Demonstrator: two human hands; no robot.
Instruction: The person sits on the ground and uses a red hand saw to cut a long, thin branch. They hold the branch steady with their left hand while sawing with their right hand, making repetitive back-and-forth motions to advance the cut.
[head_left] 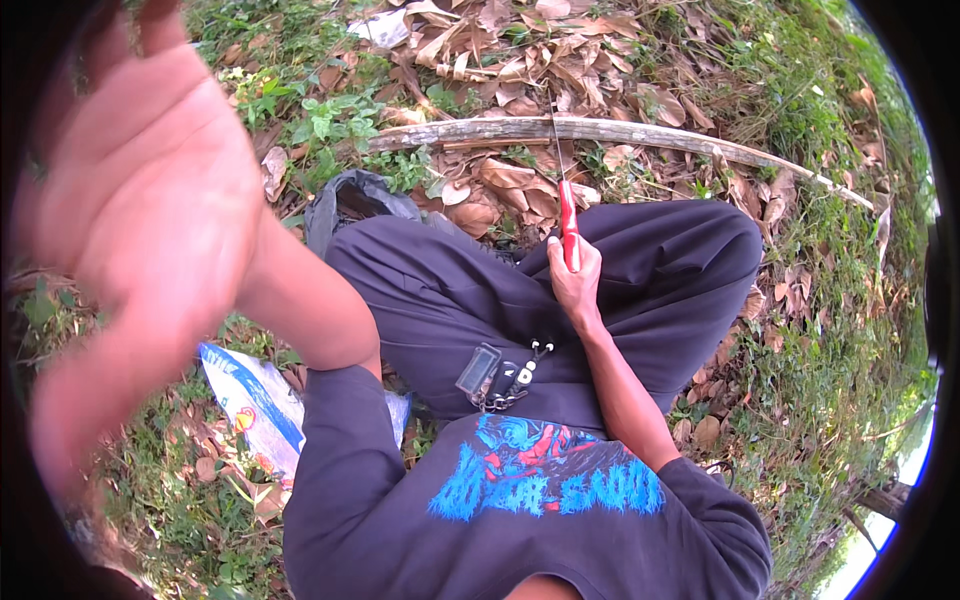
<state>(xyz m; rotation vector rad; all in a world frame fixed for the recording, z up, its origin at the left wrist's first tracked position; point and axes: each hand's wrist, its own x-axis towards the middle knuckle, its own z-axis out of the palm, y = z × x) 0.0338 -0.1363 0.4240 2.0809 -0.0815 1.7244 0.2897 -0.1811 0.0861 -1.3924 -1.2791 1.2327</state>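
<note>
Outdoor grnd, biggest thing here: green grass [840, 330] mixed w/ dry, curled brown leaves [560, 50], thickest beyond the knees. Person sits on it, wearing a short-sleeved black T-shirt [480, 545] w/ a blue & red print across the chest, plus loose black cloth trousers [460, 290], legs bent & folded, knees out to either side. L hand [150, 220] looms v. large at upper L, raised close to cam: bare palm facing it, fingers apart & partly cut off at the edge, all blurred. The two hands are well apart. Long, slightly curved grey-brown wooden pole [640, 132] lies across the leaves just past the knees, running L to R & dropping toward its R end. White plastic sack w/ blue stripes [265, 395] lies crumpled on the grass, partly behind the L arm. Dark grey crumpled fabric bag [375, 193] sits right beside the L knee. Red-handled hand tool [569, 215] is b/w the knees, approx. upright in view, handle nearest the body, thin blade [559, 150] pointing away & crossing over the pole in view; can't tell if it touches the wood. R hand [576, 280] is clamped round the handle's near end, thumb along its L side, forearm over the R thigh. Bunch of keys & black-and-white tags [505, 378] rests at the lap w/ a small dark rectangular fob [479, 368] on its L. Smallish white scrap [382, 28] lies among leaves, top L of centre.
</note>
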